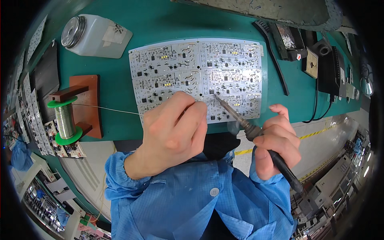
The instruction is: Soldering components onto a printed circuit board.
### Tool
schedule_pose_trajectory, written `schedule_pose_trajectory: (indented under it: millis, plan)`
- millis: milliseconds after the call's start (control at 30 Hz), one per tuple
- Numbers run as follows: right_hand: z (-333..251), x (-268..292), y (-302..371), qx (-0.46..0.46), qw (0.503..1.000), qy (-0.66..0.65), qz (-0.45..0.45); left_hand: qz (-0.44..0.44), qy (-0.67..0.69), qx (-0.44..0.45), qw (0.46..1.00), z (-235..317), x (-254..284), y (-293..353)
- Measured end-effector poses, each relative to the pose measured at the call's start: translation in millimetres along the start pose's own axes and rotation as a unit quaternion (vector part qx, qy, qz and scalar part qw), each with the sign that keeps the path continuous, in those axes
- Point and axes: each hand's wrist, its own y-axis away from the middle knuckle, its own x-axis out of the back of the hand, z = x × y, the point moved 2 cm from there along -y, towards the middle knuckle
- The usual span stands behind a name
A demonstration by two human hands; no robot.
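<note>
White bottle (96,36) capped; right hand (278,140) grips soldering iron (256,134).

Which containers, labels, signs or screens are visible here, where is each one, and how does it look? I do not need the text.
White plastic bottle: lying on the green mat, far left; squarish, with a round metal cap.
Label: pale paper patch on the bottle's side, with a small dark mark beside it.
Warning symbols: small black triangles printed on the white circuit board panel, mat centre.
No screens are visible.
</note>
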Motion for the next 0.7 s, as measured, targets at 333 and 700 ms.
schedule_pose_trajectory:
  millis: [333, 700]
  plan:
    - [1, 0, -1, 0.006, 1.0, -0.001, -0.02, -0.027, 0.005, 0.012, 1.0, 2, 2, -2]
    - [5, 9, -10, 0.006, 1.0, -0.002, 0.019, -0.053, -0.031, -0.048, 0.997, -8, 25, -24]
